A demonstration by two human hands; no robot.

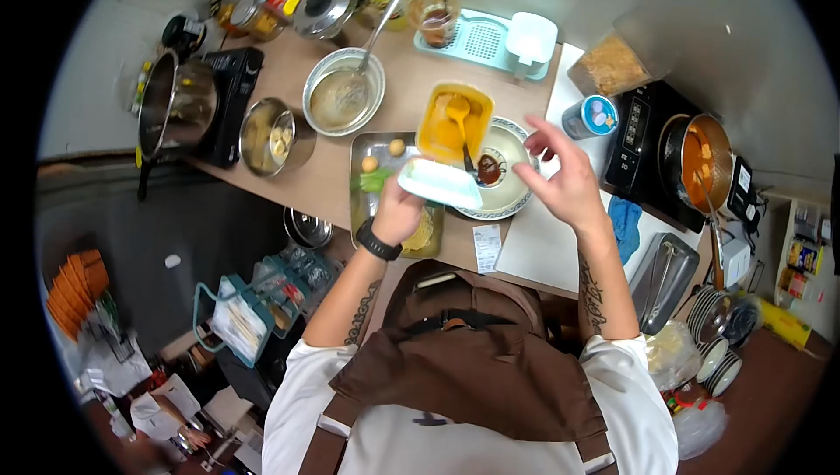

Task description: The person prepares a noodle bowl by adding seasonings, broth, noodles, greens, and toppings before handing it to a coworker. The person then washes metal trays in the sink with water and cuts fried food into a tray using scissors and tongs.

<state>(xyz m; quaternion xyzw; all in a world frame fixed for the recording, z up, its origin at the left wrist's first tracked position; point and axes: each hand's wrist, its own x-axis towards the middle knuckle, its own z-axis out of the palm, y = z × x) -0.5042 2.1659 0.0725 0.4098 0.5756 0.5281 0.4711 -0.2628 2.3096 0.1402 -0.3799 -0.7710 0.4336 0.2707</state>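
My left hand grips a pale rectangular plastic lid by its left end. Behind the lid stands a yellow rectangular tub, with a spoon lying in it, its dark handle reaching over the bowl. My right hand hovers at the right rim of a patterned bowl, fingers apart and holding nothing. Dark red sauce pools in that bowl. Under my left hand a metal tray bears two round tan items, something green and noodle-like yellow strands.
A bowl with a ladle and a steel pot stand left. At right are a blue canister and a pan of orange sauce on a cooktop. A paper slip lies by the front edge.
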